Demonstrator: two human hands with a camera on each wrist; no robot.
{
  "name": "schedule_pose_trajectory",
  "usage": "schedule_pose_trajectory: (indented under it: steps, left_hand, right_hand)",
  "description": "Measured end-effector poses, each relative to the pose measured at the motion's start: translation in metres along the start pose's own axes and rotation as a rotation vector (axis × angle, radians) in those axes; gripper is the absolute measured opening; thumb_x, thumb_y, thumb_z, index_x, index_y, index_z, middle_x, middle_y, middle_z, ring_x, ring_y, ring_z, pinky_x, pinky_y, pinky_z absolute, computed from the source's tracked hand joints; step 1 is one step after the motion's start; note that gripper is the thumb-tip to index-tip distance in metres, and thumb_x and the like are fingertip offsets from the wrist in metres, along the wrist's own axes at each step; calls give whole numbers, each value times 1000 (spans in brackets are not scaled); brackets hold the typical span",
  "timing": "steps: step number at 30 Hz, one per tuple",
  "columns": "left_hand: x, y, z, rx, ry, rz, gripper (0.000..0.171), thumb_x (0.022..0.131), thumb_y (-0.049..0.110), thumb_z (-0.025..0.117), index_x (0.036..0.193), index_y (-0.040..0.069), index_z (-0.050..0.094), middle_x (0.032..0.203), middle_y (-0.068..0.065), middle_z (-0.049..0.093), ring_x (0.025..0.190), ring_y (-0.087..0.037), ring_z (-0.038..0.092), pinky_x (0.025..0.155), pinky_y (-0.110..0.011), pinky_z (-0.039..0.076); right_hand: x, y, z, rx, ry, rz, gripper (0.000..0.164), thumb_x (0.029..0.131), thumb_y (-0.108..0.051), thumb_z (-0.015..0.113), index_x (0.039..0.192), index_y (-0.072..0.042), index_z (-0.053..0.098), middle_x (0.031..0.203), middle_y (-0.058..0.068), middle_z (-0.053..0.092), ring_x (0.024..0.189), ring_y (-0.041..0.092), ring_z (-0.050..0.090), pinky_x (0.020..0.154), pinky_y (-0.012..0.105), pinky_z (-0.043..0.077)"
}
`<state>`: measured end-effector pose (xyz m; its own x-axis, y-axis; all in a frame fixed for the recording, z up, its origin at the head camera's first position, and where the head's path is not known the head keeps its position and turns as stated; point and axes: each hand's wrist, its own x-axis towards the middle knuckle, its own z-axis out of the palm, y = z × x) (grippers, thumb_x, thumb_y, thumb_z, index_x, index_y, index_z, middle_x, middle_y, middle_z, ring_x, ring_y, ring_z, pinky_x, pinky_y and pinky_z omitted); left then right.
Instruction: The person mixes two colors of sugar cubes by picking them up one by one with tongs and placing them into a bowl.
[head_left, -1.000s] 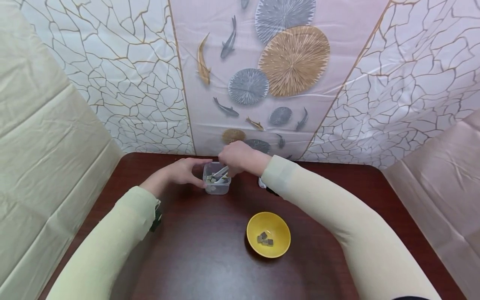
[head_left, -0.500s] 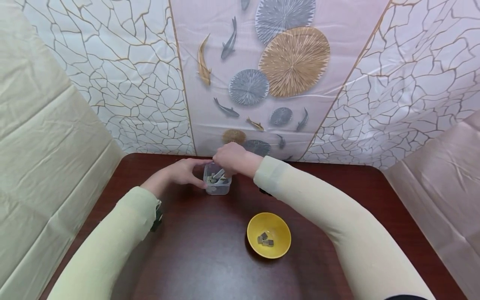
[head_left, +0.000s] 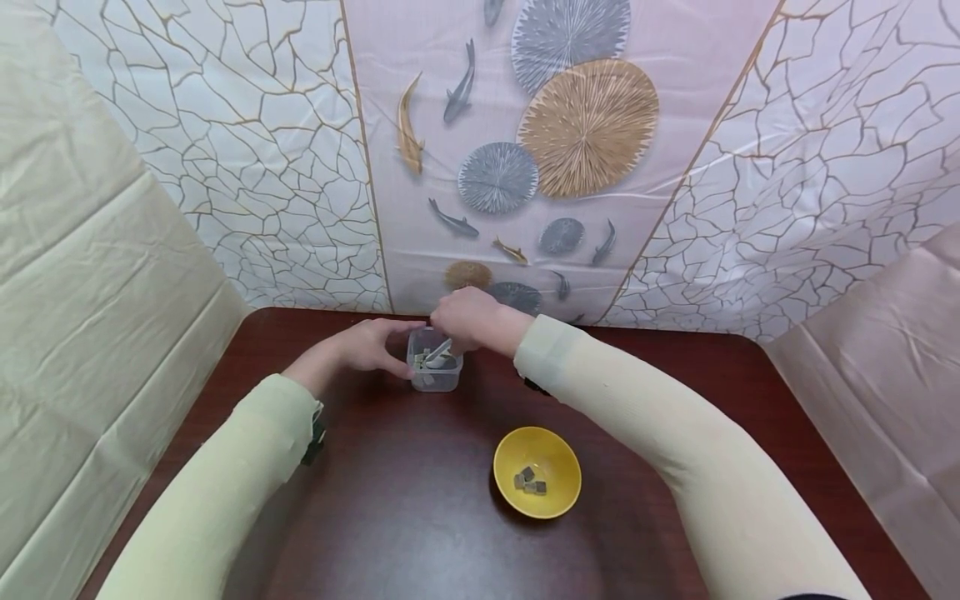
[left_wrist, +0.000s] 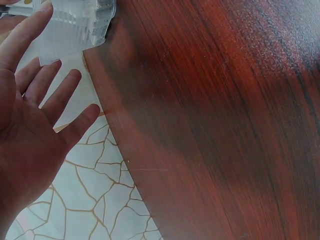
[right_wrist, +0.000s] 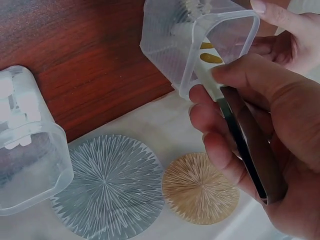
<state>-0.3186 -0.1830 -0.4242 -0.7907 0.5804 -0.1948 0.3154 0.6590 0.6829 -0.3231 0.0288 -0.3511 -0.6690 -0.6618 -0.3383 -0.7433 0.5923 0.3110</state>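
My left hand (head_left: 367, 346) holds a clear plastic container (head_left: 435, 382) from its left side, thumb at the front and a finger along the back. Its other fingers spread loosely in the left wrist view. Over the container, my right hand (head_left: 474, 319) grips a pair of tongs (right_wrist: 257, 150) with a shiny metal handle and pale slotted ends. Those ends reach down inside the container among small pale and greyish pieces; whether they pinch a piece is hidden. Nearer me stands a yellow bowl (head_left: 516, 446) with several small grey-brown cubes (head_left: 528, 477) in it.
A second clear container (right_wrist: 55, 165) with white pieces inside stands beyond my right hand, mostly hidden by the sleeve in the head view. The dark wooden table (head_left: 390, 500) ends at a patterned cloth backdrop (head_left: 300, 208).
My right hand has shifted slightly left and down over the container. The tongs' two pale ends, seen apart earlier, now look closer together. My left hand and the bowl stay put.
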Motion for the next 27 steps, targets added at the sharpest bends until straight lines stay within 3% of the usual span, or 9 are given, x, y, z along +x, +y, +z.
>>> schedule_pose_trajectory:
  steps: [11,14,19,27]
  left_hand:
    - [1,-1,1,1,-2,2,90,90,26,87,165,8,41,162,-16,50,150,-35,46,125,-58,32]
    - [1,-2,1,-4,-5,4,90,90,26,88,165,9,41,162,-17,50,150,-35,45,125,-58,32]
    - [1,-1,1,1,-2,15,89,90,27,88,165,9,42,163,-17,49,152,-35,44,125,-57,32]
    - [0,0,0,3,0,2,89,90,29,88,165,11,42,163,-16,49,151,-35,45,125,-58,32]
  right_hand:
    - [-4,4,-2,-47,8,28,12,92,-29,83,90,-20,74,95,-3,74,83,20,66,83,42,59]
    - [-3,1,-3,-60,-9,27,11,94,-28,81,99,-18,78,98,-1,75,86,21,69,86,41,60]
    - [1,-4,-3,-70,-19,30,29,96,-29,80,122,-17,78,110,0,77,95,21,72,90,40,61]
    - [5,-2,-3,-25,-31,36,23,94,-32,82,113,-18,79,109,-1,75,93,20,70,89,40,59]
